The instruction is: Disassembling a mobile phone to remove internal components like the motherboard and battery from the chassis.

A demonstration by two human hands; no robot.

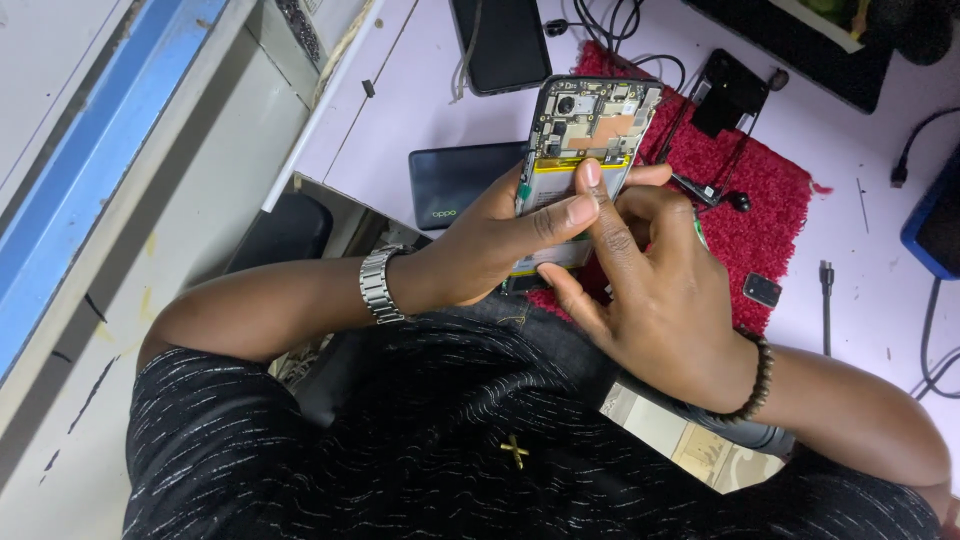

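Note:
An opened smartphone with its back cover off shows a circuit board and a yellow-edged battery. My left hand, with a metal watch on its wrist, grips the phone's lower left side, thumb across the battery. My right hand, with a dark bead bracelet on its wrist, presses its index finger and thumb on the battery area near the phone's middle. The phone's lower part is hidden behind both hands.
A red mat lies on the pale desk with small black parts and a cable. A dark phone back cover sits beside my left hand, a black phone beyond it. A blue object is at the right edge.

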